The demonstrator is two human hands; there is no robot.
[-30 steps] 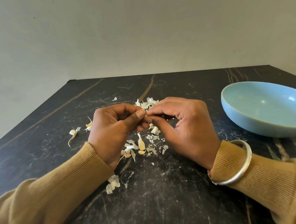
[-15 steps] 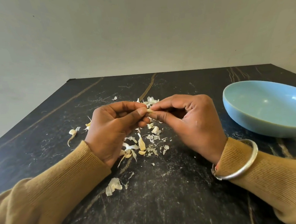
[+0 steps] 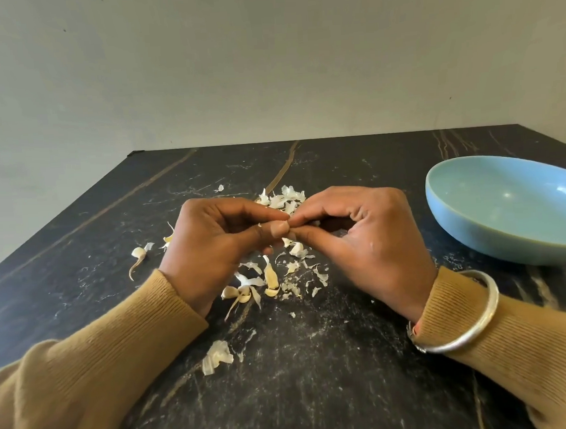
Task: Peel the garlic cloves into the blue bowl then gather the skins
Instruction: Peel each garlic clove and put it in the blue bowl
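The left grip (image 3: 217, 248) and the right grip (image 3: 369, 242) are raised just above the dark veined desk (image 3: 319, 394) and meet fingertip to fingertip. Both are clenched in a pinch on one garlic clove, which is hidden behind the thumbs and forefingers where they touch. The other fingers of each grip curl inward. Garlic skins (image 3: 284, 197) lie heaped just beyond the meeting point. More skins and a few pale yellowish pieces (image 3: 270, 278) are scattered on the desk directly beneath and between the two grips. Off to the outer side of the left grip sits a small piece with a thin curved tail (image 3: 138, 254). A single flake of skin (image 3: 215, 356) lies nearer the person than both grips, beside the left sleeve (image 3: 102, 374). The blue bowl (image 3: 475, 235) stands on the desk well apart from the right grip, on its outer side. A silver bangle (image 3: 463, 319) circles the wrist behind the right grip, over the mustard cuff.
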